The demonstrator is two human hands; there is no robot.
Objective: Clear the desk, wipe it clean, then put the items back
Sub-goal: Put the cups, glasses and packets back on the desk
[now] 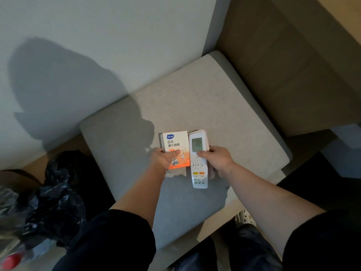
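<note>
At frame centre, over the grey cushion (214,94), 2 hands are holding things side by side; the left hand (163,159) is gripping an orange-and-white box (175,141), thumb lying on its face; the right hand (219,159) is gripping a white remote (198,169), thumb resting below its display reading 22; a black bag (56,192) is lying at lower left.

A home, it seems — a grey upholstered seat cushion (214,98) spreads under the right hand (218,159), which holds an air-conditioner remote (199,178); the left hand (163,160) grips a swab box (176,141), a crumpled black bin bag (56,202) slumps to its left, and a plain pale wall (97,26) rises beyond.
</note>
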